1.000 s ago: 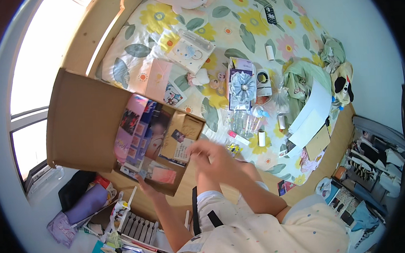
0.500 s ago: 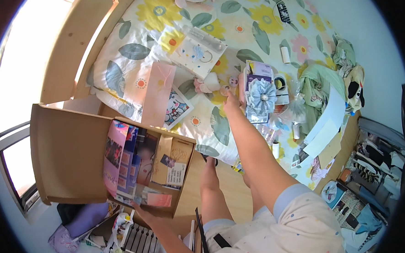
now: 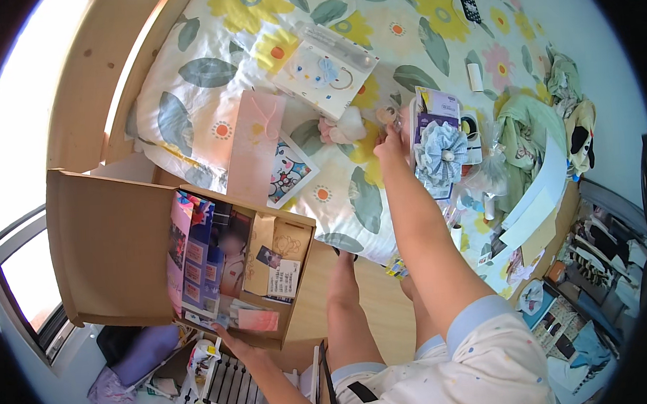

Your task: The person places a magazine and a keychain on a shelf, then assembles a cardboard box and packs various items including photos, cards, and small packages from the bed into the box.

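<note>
My right hand [image 3: 388, 144] reaches over the bed with its fingers pinched together. A small, round, pale pink thing [image 3: 386, 115] is at its fingertips, too small to name. Left of it lie white and pink soft pieces [image 3: 343, 128]; to the right is a stack of packages topped by a light-blue ruffled scrunchie [image 3: 440, 152]. My left hand [image 3: 233, 343] grips the near edge of an open cardboard box [image 3: 110, 250], thumb on the rim, other fingers mostly hidden. Inside the box are printed cards [image 3: 200, 263] and a brown paper envelope [image 3: 261, 260].
On the flowered bedspread [image 3: 210, 70] lie a pink paper bag [image 3: 251, 143], a cartoon picture card [image 3: 290, 168], a white patterned box [image 3: 331, 76] and a remote control [image 3: 468, 6]. Green cloth [image 3: 524, 125] is bunched at the right. Below the box stands a crate of books and papers [image 3: 234, 386].
My right hand has shifted slightly right, nearer the stack of packages, with the small round thing at its fingertips. My left hand keeps its hold on the box. The whole view has moved a little.
</note>
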`<control>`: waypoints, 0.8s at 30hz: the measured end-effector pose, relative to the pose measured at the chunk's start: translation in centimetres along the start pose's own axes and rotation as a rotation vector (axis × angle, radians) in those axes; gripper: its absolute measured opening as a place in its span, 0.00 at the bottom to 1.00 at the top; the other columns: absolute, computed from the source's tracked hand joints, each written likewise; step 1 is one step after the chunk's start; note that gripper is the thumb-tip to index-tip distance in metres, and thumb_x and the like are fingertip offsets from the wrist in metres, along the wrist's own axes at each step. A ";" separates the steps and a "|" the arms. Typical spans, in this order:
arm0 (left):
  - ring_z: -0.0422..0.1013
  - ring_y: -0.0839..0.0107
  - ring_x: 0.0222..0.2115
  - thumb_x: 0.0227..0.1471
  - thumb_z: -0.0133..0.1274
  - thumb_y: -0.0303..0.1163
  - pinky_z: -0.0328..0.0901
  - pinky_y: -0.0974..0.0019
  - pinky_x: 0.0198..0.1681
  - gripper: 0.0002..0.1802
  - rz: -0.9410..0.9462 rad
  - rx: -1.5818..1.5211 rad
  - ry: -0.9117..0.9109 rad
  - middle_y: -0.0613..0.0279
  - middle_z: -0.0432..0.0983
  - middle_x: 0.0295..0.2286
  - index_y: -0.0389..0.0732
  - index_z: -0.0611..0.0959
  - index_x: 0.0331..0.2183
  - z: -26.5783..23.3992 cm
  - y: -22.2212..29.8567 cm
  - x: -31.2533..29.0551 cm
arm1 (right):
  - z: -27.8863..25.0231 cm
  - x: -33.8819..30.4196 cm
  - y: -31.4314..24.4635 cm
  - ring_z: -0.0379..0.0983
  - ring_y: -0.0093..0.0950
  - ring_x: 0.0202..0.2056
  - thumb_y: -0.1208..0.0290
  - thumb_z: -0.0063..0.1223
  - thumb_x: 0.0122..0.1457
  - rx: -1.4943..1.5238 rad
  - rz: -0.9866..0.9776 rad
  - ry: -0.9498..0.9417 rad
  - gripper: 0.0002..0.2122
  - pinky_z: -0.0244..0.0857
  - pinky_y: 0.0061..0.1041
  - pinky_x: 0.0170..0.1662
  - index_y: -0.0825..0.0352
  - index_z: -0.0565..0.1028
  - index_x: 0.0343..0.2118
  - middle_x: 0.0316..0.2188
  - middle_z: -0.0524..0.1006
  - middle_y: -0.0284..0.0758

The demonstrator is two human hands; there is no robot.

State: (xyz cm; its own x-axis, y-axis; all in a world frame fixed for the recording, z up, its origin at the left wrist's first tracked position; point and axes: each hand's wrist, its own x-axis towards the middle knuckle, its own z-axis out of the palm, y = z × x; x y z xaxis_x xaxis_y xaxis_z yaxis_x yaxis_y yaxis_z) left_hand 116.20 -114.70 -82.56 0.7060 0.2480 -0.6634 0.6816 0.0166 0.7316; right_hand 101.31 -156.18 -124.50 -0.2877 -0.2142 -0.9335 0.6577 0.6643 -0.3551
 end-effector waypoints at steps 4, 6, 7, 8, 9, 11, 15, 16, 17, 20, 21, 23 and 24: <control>0.55 0.57 0.60 0.53 0.54 0.59 0.50 0.53 0.63 0.48 0.040 0.083 0.065 0.57 0.54 0.62 0.40 0.56 0.63 1.1 0.6 -0.2 | 0.9 -0.1 -1.1 0.69 0.21 0.31 0.68 0.60 0.59 0.036 0.059 -0.086 0.07 0.62 0.18 0.33 0.58 0.73 0.36 0.30 0.74 0.25; 0.55 0.58 0.60 0.52 0.56 0.59 0.49 0.54 0.64 0.49 0.047 0.046 0.047 0.58 0.55 0.61 0.41 0.57 0.63 0.9 1.1 -1.3 | 0.3 -4.2 -0.6 0.69 0.21 0.30 0.70 0.59 0.59 0.021 0.153 -0.166 0.06 0.62 0.17 0.34 0.60 0.72 0.34 0.29 0.74 0.26; 0.57 0.58 0.59 0.52 0.56 0.58 0.51 0.55 0.63 0.48 0.079 0.052 0.010 0.57 0.58 0.60 0.38 0.58 0.62 -0.1 1.1 -1.2 | -0.7 -6.8 -0.3 0.69 0.21 0.30 0.71 0.59 0.59 0.010 0.206 -0.202 0.06 0.62 0.17 0.34 0.61 0.72 0.33 0.29 0.74 0.26; 0.59 0.58 0.57 0.52 0.57 0.57 0.53 0.55 0.61 0.47 0.104 0.067 -0.060 0.57 0.60 0.58 0.36 0.60 0.61 -0.9 0.6 0.5 | -3.1 -6.9 -0.8 0.69 0.21 0.32 0.72 0.57 0.60 0.014 0.118 -0.389 0.05 0.64 0.19 0.37 0.64 0.73 0.37 0.30 0.74 0.28; 0.61 0.59 0.55 0.52 0.57 0.57 0.55 0.55 0.60 0.46 0.129 0.085 -0.132 0.56 0.62 0.56 0.34 0.61 0.60 -0.9 0.7 1.4 | -5.9 -6.9 -1.2 0.69 0.22 0.33 0.72 0.54 0.62 0.021 0.026 -0.572 0.06 0.66 0.21 0.39 0.66 0.74 0.40 0.32 0.74 0.30; 0.64 0.60 0.51 0.49 0.61 0.56 0.59 0.56 0.56 0.45 0.182 0.037 -0.039 0.56 0.66 0.52 0.32 0.67 0.55 0.2 0.3 -0.7 | -7.3 -18.1 -2.1 0.67 0.19 0.33 0.74 0.55 0.62 -0.076 -0.085 -0.554 0.06 0.65 0.20 0.37 0.68 0.74 0.40 0.32 0.73 0.30; 0.64 0.60 0.53 0.52 0.59 0.55 0.57 0.55 0.58 0.43 0.163 0.019 -0.152 0.56 0.65 0.54 0.33 0.66 0.57 0.6 0.5 -3.8 | -10.3 -39.9 -8.6 0.63 0.16 0.24 0.74 0.55 0.62 -0.585 -0.412 -0.671 0.04 0.63 0.16 0.32 0.68 0.75 0.36 0.25 0.72 0.25; 0.68 0.62 0.48 0.52 0.60 0.53 0.62 0.57 0.53 0.39 0.199 -0.045 -0.151 0.57 0.71 0.49 0.32 0.70 0.54 0.0 -0.6 -3.4 | -11.6 -43.5 -9.6 0.64 0.15 0.23 0.75 0.56 0.61 -0.673 -0.431 -0.735 0.03 0.64 0.16 0.32 0.68 0.75 0.35 0.25 0.73 0.25; 0.69 0.65 0.44 0.52 0.61 0.50 0.64 0.59 0.50 0.35 0.181 -0.061 -0.127 0.59 0.72 0.45 0.34 0.71 0.50 1.1 -0.5 -4.4 | -12.7 -46.3 -10.1 0.66 0.15 0.23 0.76 0.56 0.61 -0.757 -0.457 -0.797 0.02 0.65 0.15 0.32 0.68 0.76 0.34 0.24 0.74 0.25; 0.71 0.71 0.36 0.51 0.64 0.46 0.68 0.64 0.41 0.26 0.125 -0.075 -0.053 0.64 0.73 0.35 0.36 0.75 0.42 2.7 -0.7 -9.3 | -15.5 -52.0 -10.4 0.71 0.11 0.32 0.79 0.59 0.58 -0.777 -0.331 -1.006 0.03 0.65 0.13 0.34 0.70 0.77 0.35 0.30 0.78 0.27; 0.72 0.71 0.35 0.51 0.63 0.45 0.68 0.64 0.40 0.25 0.096 -0.065 -0.043 0.65 0.73 0.34 0.37 0.75 0.42 2.3 -1.2 -10.6 | -16.6 -52.8 -10.4 0.71 0.12 0.32 0.79 0.59 0.58 -0.797 -0.343 -1.050 0.03 0.65 0.13 0.34 0.70 0.77 0.35 0.29 0.79 0.27; 0.72 0.72 0.34 0.52 0.63 0.44 0.69 0.65 0.39 0.24 0.063 -0.095 -0.056 0.65 0.74 0.34 0.37 0.75 0.41 2.5 -1.7 -13.9 | -18.1 -53.5 -10.3 0.72 0.12 0.31 0.78 0.60 0.58 -0.843 -0.374 -1.155 0.04 0.66 0.14 0.33 0.71 0.77 0.34 0.29 0.79 0.27; 0.72 0.72 0.34 0.52 0.63 0.44 0.70 0.65 0.39 0.24 0.053 -0.124 -0.086 0.64 0.74 0.34 0.37 0.75 0.42 2.7 -1.7 -16.0 | -18.5 -54.1 -10.8 0.73 0.17 0.27 0.77 0.62 0.56 -0.961 -0.417 -1.157 0.06 0.67 0.18 0.31 0.72 0.77 0.33 0.27 0.80 0.32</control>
State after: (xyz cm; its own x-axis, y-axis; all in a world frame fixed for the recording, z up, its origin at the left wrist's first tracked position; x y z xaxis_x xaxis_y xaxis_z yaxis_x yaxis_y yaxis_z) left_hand 104.27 -121.32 -73.58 0.7578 0.1683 -0.6304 0.6177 0.1260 0.7762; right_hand 96.86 -138.49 -69.29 0.6402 -0.6074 -0.4703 -0.1342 0.5144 -0.8470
